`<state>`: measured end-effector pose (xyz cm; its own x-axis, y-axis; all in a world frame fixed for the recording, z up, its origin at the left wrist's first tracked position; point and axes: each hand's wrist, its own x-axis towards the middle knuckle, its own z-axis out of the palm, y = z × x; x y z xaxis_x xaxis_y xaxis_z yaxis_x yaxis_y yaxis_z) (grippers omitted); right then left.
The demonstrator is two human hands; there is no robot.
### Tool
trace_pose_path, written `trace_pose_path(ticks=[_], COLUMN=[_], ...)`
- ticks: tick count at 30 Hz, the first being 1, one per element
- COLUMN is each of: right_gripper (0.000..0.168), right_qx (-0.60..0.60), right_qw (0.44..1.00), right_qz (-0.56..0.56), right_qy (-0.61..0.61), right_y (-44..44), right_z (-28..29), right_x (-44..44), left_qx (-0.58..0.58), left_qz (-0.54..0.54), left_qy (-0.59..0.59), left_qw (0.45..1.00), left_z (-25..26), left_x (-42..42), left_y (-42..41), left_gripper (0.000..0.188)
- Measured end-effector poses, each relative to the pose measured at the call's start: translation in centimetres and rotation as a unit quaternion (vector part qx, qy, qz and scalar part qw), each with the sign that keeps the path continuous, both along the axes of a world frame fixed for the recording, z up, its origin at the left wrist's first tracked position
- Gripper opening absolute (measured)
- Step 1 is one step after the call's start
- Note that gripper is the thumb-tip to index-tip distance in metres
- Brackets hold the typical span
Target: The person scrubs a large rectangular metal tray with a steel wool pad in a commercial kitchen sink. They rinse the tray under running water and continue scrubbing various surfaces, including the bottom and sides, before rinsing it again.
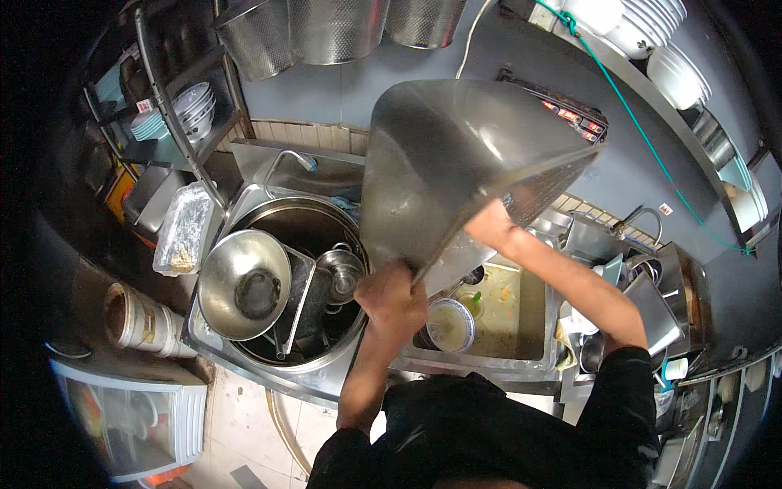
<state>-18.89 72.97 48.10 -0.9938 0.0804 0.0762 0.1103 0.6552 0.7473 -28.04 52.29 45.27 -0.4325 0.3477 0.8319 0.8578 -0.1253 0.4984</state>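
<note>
My left hand [394, 299] grips the lower rim of a large stainless-steel container [427, 159], which is tilted on its side in front of me. My right hand [492, 223] reaches inside its mouth, with the fingers mostly hidden by the rim and wall. Whether that hand holds anything cannot be seen. Below the container is a steel sink [531, 318] with cloudy water and floating food scraps. A blue-and-white bowl [451, 327] of cloudy liquid sits in the sink, near a dark ladle [474, 275].
On the left, a big round pot [244, 214] holds a steel wok-shaped bowl [244, 305] and other pans. A faucet [281, 160] stands behind it. Perforated steel cylinders [336, 30] hang above. Bowls [678, 73] line the right shelf, where a green cord [635, 122] runs.
</note>
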Motion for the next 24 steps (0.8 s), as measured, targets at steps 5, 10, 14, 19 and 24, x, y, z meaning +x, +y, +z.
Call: trace_pose_path(ticks=[5, 10, 14, 19, 24], right_gripper=[0.021, 0.021, 0.020, 0.025, 0.037], right_qx=[0.061, 0.134, 0.076, 0.012, -0.106], right_qw=[0.996, 0.991, 0.990, 0.993, 0.986], right_qz=[0.006, -0.011, -0.027, -0.116, -0.127], right_qy=[0.070, 0.006, 0.119, -0.008, -0.002], right_y=[1.3, 1.9, 4.4, 0.9, 1.6], right_z=[2.4, 3.7, 6.0, 6.1, 0.6], right_x=[-0.2, 1.3, 1.7, 0.1, 1.3], left_qx=[-0.009, 0.010, -0.003, 0.017, 0.023], left_qz=[0.033, 0.041, 0.048, 0.036, -0.002], left_qy=[-0.009, 0.003, 0.031, 0.013, 0.028], left_qw=[0.999, 0.999, 0.998, 0.999, 0.999], left_z=[-0.1, -0.2, -1.1, -0.8, -1.3], left_x=[0.8, 0.5, 0.6, 1.1, 1.3], left_y=[-0.4, -0.3, 0.4, 0.9, 1.5], left_gripper=[0.011, 0.009, 0.008, 0.013, 0.023])
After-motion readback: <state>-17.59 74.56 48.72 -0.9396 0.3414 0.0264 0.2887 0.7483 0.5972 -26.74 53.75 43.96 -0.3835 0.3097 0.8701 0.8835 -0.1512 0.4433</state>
